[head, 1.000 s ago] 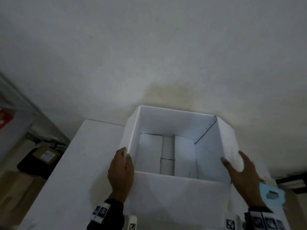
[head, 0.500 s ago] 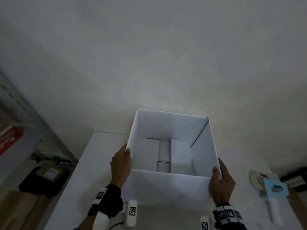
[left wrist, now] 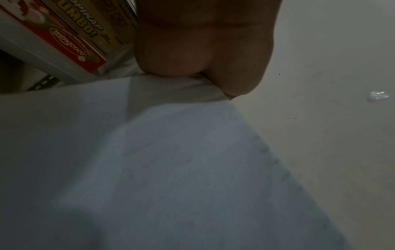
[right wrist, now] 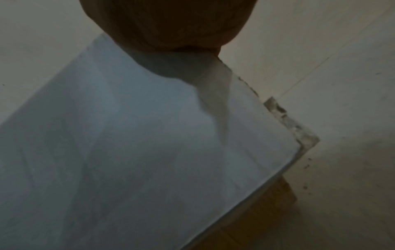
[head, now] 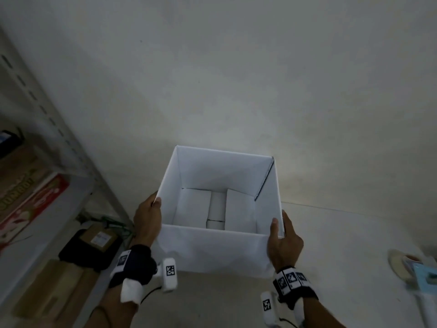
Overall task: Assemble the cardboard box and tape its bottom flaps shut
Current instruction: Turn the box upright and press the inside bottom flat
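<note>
A white cardboard box (head: 212, 249) stands with its open top towards me, and its bottom flaps (head: 196, 207) lie folded in with a gap between them. My left hand (head: 147, 218) grips the left wall near the front corner, thumb hooked over the rim. My right hand (head: 282, 242) clasps the front right corner, thumb on the near wall and fingers along the right wall. In the left wrist view the palm (left wrist: 203, 42) presses on the box wall (left wrist: 171, 169). The right wrist view shows the palm (right wrist: 166, 22) against the box (right wrist: 128, 135).
A blue tape dispenser (head: 425, 278) and a tape roll (head: 399, 261) lie on the white table (head: 343, 233) at the right. A metal shelf (head: 47, 209) with a red carton (head: 33, 207) stands left. A black bag (head: 94, 242) sits on the floor below it.
My right hand went from lying flat on the right wall to clasping the front right corner. The box now sits squarer, and the view has pulled back and tilted down.
</note>
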